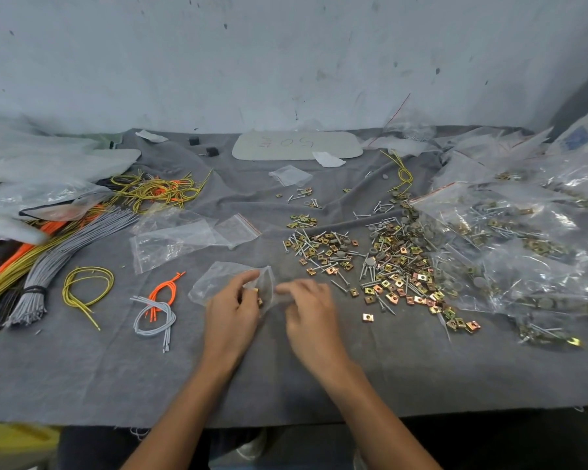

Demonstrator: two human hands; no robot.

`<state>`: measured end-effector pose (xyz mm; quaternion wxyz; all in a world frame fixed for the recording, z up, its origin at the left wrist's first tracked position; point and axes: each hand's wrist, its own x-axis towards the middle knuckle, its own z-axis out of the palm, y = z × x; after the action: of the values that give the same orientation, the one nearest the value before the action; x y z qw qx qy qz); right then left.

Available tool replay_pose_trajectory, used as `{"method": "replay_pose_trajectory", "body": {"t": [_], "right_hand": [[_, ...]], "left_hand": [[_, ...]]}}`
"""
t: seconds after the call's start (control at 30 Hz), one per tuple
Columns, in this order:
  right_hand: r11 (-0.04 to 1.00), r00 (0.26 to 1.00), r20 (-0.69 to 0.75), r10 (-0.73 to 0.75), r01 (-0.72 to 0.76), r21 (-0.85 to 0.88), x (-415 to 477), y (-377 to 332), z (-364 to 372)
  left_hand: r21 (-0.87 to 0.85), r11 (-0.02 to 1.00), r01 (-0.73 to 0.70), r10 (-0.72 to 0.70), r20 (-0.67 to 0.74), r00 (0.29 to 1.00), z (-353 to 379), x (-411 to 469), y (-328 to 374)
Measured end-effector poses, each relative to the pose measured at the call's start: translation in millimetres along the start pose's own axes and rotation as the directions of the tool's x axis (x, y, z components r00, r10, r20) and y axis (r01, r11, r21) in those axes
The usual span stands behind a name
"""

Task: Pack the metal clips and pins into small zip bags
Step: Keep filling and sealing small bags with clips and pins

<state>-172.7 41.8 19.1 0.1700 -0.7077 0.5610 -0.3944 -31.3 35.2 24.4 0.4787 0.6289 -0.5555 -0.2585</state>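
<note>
A small clear zip bag (pixel 218 279) lies at the middle of the grey cloth with a few gold clips (pixel 259 300) inside near its mouth. My left hand (pixel 233 310) pinches the bag's right end. My right hand (pixel 311 310) sits just right of the bag, its fingertips curled at the bag's mouth; whether it holds anything is blurred. A big loose heap of metal clips and pins (pixel 381 262) spreads to the right of both hands.
Empty zip bags (pixel 184 239) lie behind the hands. Bundles of grey, yellow and orange cords (pixel 82 239) fill the left side. Filled plastic bags (pixel 530 239) pile up at the right. A grey plate (pixel 296 145) lies at the back by the wall.
</note>
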Motion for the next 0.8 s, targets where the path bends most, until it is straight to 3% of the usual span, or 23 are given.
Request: {"method": "replay_pose_trajectory", "body": {"t": [0.1,0.23,0.3,0.37,0.43,0.5,0.6,0.67,0.73,0.8], "right_hand": [[0.940,0.999,0.007,0.040,-0.035,-0.339,11.0,21.6,-19.4],[0.902,0.997,0.050,0.064,-0.037,-0.429,10.2,27.1,-22.1],[0.917,1.000,0.014,0.024,-0.016,-0.398,7.6,23.5,-20.2],[0.970,0.999,-0.031,-0.015,0.007,-0.244,5.4,14.3,-16.6],[0.988,0.999,-0.030,-0.046,0.041,-0.149,0.7,1.7,-6.5],[0.988,0.998,-0.002,-0.056,0.055,-0.145,-3.3,-3.2,4.0],[0.984,0.996,0.066,-0.056,0.066,-0.167,-4.4,1.0,4.5],[0.988,0.996,0.081,-0.035,0.047,-0.147,-3.7,4.8,0.3],[0.991,0.998,0.058,-0.012,0.020,-0.132,-3.5,2.3,-1.4],[0.991,1.000,0.029,-0.002,0.006,-0.132,-4.4,-2.0,-0.5]], "left_hand": [[-0.010,1.000,0.008,-0.008,0.004,1.000,0.2,-0.1,0.6],[-0.025,0.999,0.028,-0.028,0.009,1.000,0.0,-0.3,2.0],[-0.019,1.000,0.019,-0.019,0.010,1.000,0.2,-0.9,2.1],[0.032,0.999,-0.020,0.019,0.017,1.000,0.1,-3.5,4.9],[0.186,0.969,-0.164,0.157,0.049,0.986,0.3,-8.3,7.1],[0.363,0.866,-0.343,0.317,0.131,0.939,2.7,-14.4,9.8],[0.416,0.780,-0.468,0.427,0.192,0.883,3.6,-24.1,14.3],[0.355,0.839,-0.413,0.395,0.125,0.910,-1.1,-29.7,13.8],[0.290,0.924,-0.251,0.269,-0.024,0.963,-13.4,-27.6,7.2],[0.374,0.915,-0.152,0.193,-0.076,0.978,-28.2,-21.5,-3.4]]}}
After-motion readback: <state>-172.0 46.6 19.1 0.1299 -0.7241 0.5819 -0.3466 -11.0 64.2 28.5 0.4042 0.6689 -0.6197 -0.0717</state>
